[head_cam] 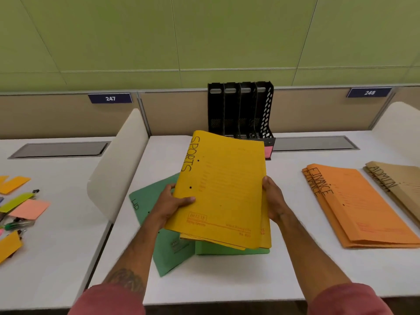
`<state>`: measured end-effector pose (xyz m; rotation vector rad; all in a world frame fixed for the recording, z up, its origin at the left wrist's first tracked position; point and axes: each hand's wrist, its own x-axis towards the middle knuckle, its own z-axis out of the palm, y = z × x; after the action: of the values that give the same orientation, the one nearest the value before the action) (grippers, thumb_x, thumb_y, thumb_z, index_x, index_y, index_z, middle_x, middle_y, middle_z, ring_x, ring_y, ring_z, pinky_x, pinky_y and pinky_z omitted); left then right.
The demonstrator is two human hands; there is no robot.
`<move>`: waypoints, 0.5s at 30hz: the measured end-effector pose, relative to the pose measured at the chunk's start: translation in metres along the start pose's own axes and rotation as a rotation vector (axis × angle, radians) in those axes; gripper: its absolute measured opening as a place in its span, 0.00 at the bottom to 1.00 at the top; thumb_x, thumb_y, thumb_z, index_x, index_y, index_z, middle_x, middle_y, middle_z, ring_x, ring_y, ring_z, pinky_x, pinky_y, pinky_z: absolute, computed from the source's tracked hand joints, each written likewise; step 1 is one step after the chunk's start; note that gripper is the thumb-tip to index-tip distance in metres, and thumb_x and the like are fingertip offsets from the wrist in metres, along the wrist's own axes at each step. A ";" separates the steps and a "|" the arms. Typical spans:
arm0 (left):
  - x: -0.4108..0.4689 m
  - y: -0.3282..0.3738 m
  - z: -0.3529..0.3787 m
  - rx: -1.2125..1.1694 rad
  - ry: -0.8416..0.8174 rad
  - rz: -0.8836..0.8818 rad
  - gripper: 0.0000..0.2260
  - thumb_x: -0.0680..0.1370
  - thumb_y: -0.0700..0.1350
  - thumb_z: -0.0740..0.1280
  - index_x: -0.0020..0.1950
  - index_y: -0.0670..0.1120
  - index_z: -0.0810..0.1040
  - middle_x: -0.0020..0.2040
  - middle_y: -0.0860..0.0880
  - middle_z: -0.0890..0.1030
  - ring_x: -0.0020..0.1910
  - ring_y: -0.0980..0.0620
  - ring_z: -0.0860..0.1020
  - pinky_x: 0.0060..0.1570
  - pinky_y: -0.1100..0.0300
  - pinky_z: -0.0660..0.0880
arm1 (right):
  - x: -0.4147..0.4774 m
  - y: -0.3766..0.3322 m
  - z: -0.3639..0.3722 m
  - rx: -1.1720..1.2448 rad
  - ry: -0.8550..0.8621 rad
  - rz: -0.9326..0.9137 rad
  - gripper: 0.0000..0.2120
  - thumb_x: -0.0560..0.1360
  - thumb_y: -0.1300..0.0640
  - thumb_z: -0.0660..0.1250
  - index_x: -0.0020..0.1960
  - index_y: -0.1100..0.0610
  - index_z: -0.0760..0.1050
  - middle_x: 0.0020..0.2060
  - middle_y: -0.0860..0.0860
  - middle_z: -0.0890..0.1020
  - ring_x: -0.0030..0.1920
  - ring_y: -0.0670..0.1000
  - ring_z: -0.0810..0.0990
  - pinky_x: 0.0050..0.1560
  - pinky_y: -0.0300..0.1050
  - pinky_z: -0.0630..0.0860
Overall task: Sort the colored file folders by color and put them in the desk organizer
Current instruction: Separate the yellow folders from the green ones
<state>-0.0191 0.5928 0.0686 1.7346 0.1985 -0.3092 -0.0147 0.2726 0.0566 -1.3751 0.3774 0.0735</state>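
Observation:
A stack of yellow folders, the top one marked SPORTS, is held above the desk by both hands. My left hand grips its left edge with the thumb on top. My right hand clasps its right edge. Green folders lie on the desk beneath the stack, partly hidden. Orange folders marked FINANCE lie to the right, and brown folders marked ADMIN lie beyond them. The black desk organizer with several upright slots stands at the back of the desk, its slots empty as far as I can see.
A white curved divider separates this desk from the left one, where coloured paper slips and clips lie. Another divider stands at the far right. A pink label shows at the organizer's base. Grey cable hatches are set into the desk.

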 end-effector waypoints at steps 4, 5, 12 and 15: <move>0.002 -0.002 0.018 -0.021 -0.038 -0.037 0.42 0.62 0.49 0.81 0.69 0.47 0.62 0.60 0.46 0.77 0.51 0.47 0.80 0.45 0.52 0.78 | -0.003 -0.001 -0.005 0.025 0.068 -0.027 0.21 0.84 0.43 0.52 0.61 0.55 0.76 0.56 0.59 0.82 0.54 0.59 0.83 0.56 0.62 0.80; 0.004 -0.002 0.023 -0.040 -0.054 -0.050 0.43 0.61 0.49 0.81 0.69 0.47 0.61 0.60 0.45 0.77 0.52 0.46 0.80 0.46 0.51 0.78 | -0.005 -0.002 -0.007 0.046 0.082 -0.022 0.22 0.84 0.43 0.51 0.62 0.56 0.76 0.56 0.59 0.83 0.53 0.59 0.83 0.53 0.60 0.81; 0.014 -0.004 0.065 -0.027 -0.095 0.028 0.41 0.62 0.49 0.82 0.70 0.49 0.66 0.61 0.48 0.79 0.54 0.48 0.81 0.49 0.51 0.80 | -0.004 -0.002 -0.039 0.221 -0.080 0.042 0.23 0.81 0.40 0.56 0.70 0.52 0.72 0.61 0.58 0.82 0.59 0.63 0.81 0.56 0.65 0.78; 0.018 -0.005 0.078 -0.020 -0.108 0.022 0.41 0.61 0.51 0.82 0.70 0.49 0.68 0.62 0.47 0.80 0.55 0.47 0.81 0.52 0.48 0.80 | 0.003 0.001 -0.056 0.188 -0.113 0.015 0.22 0.78 0.56 0.67 0.71 0.55 0.70 0.63 0.61 0.79 0.59 0.65 0.80 0.57 0.70 0.76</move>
<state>-0.0111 0.5160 0.0457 1.6946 0.1042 -0.3827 -0.0242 0.2179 0.0466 -1.1766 0.2930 0.1245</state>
